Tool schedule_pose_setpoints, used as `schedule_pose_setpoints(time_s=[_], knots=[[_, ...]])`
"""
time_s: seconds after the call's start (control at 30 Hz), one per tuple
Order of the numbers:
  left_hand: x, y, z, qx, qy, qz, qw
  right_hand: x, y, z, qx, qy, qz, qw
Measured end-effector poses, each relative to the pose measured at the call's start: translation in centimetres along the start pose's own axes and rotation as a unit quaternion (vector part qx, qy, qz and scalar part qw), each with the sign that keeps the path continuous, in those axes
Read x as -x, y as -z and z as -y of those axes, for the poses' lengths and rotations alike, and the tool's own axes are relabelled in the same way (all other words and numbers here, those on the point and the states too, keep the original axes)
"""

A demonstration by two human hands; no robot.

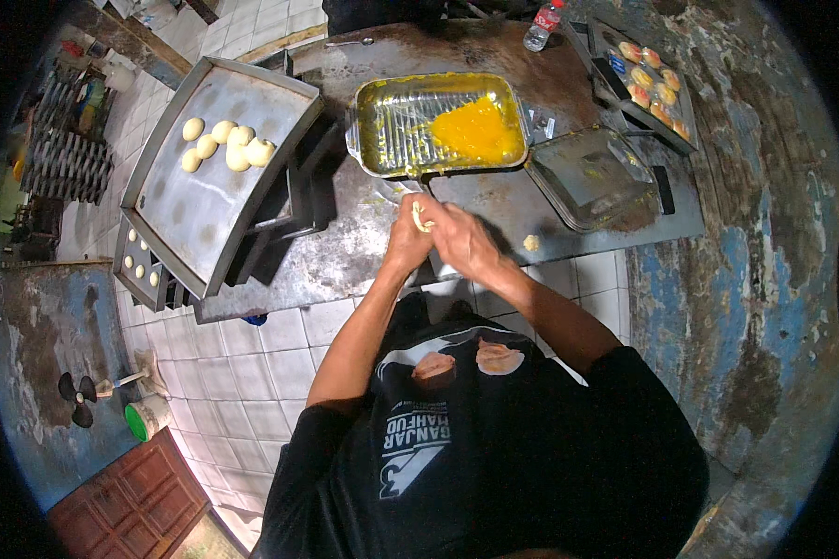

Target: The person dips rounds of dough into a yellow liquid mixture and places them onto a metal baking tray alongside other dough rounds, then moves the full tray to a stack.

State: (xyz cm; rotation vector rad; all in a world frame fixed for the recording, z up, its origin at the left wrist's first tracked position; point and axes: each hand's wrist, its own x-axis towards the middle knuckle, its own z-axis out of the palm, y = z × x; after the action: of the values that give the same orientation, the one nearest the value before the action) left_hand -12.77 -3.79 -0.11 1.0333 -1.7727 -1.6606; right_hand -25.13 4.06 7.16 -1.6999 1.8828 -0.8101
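Observation:
Both hands meet over the near edge of the metal work table (345, 233). My left hand (406, 240) is closed around a piece of pale dough (421, 220), and a strip of it pokes out above the fingers. Pressed against it from the right, my right hand (463, 244) is closed on the same dough; most of the piece is hidden. Just beyond them sits a ridged metal pan (382, 121), holding a smooth yellow filling (480, 129) heaped toward its right side. A small crumb of dough (531, 243) lies right of my hands.
At the left, a large metal tray (172, 200) bears several dough balls (224, 138), with another tray (140, 279) below. A shallow clear-walled tray (592, 177) stands right. Beyond it are a tray of glazed buns (662, 79) and a plastic bottle (543, 26). A spoon (364, 41) lies far back.

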Motion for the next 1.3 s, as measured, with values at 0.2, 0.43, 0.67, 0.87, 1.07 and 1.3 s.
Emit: schedule_pose_setpoints(time_s=[0.2,0.43,0.67,0.87,1.07,1.3], knots=[[3.7,-1.9,-5.8,0.187,0.132,0.053,0.972,5.1,2.1,-1.0,-0.203,-0.05,-0.144,0.967],[8.0,-5.7,-6.6,0.046,-0.046,-0.121,0.99,8.8,-0.4,-1.7,-0.336,-0.091,-0.179,0.92],[11.5,-4.8,-8.2,-0.09,-0.099,0.037,0.99,9.7,4.1,-2.0,-0.397,-0.025,0.032,0.917],[13.7,-1.3,-10.4,-0.159,-0.011,0.003,0.987,8.9,4.0,1.7,-0.562,0.072,-0.044,0.823],[16.9,1.4,-11.5,-0.089,-0.008,-0.038,0.995,4.6,2.5,4.0,-0.341,0.112,0.222,0.906],[16.5,9.3,-10.0,0.195,-0.018,-0.118,0.973,2.1,-3.9,11.1,-0.16,0.307,-0.14,0.928]])
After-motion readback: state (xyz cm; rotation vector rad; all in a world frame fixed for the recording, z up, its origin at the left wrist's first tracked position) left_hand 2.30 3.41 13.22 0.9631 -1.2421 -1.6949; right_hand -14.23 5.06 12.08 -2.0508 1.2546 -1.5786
